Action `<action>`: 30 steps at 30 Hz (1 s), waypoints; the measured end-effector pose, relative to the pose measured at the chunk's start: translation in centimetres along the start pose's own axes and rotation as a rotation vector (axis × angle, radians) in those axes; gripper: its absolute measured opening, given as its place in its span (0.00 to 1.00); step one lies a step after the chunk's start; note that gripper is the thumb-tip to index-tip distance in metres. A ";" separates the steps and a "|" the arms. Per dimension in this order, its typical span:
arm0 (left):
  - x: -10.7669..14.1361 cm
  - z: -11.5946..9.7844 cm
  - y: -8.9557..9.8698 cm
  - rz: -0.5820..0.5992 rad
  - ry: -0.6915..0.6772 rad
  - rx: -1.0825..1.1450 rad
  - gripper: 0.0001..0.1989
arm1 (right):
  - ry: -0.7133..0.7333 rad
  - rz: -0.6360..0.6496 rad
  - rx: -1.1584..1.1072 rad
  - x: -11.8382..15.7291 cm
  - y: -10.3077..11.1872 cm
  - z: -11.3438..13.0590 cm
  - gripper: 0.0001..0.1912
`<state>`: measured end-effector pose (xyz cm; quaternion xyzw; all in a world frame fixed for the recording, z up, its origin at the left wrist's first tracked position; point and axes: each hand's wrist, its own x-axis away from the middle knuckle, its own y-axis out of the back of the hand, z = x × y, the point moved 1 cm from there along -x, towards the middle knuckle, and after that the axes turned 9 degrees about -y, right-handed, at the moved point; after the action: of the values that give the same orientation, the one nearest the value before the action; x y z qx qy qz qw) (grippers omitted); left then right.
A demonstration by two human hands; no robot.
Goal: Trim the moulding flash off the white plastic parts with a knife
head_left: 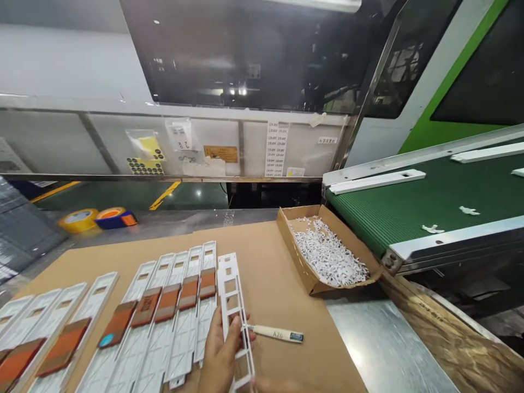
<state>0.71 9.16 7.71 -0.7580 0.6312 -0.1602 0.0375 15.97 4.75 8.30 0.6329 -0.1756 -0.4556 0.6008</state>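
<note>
My left hand (221, 349) is closed around a long white plastic frame strip (231, 286), with the thumb in front and fingers behind. The strip has a row of rectangular openings and stands tilted over the cardboard. At the bottom edge, a blurred part of my right hand (272, 385) shows close to the strip's lower end; its fingers are not clear. A slim cream-handled tool (276, 333) marked A26 has its narrow end by my left fingertips; its tip is hidden. Left of my hand lie several white plastic pieces (151, 349) with red-brown blocks (166, 303) across them.
A cardboard tray (297, 256) of small white scraps sits on the cardboard sheet (262, 245). The green conveyor belt (409, 202) at right carries white strips and scraps. Yellow tape (77, 220) and a blue-orange roll (117, 218) lie at back left. A machine panel (254, 60) rises behind.
</note>
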 end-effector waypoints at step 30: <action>4.7 11.1 2.0 0.345 -0.648 -1.409 0.43 | -0.416 0.128 0.047 0.4 -3.3 -5.3 0.19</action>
<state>2.72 2.55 -2.35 -0.5038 0.6502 0.5133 -0.2450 19.25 8.29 4.39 0.5267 -0.3461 -0.5329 0.5647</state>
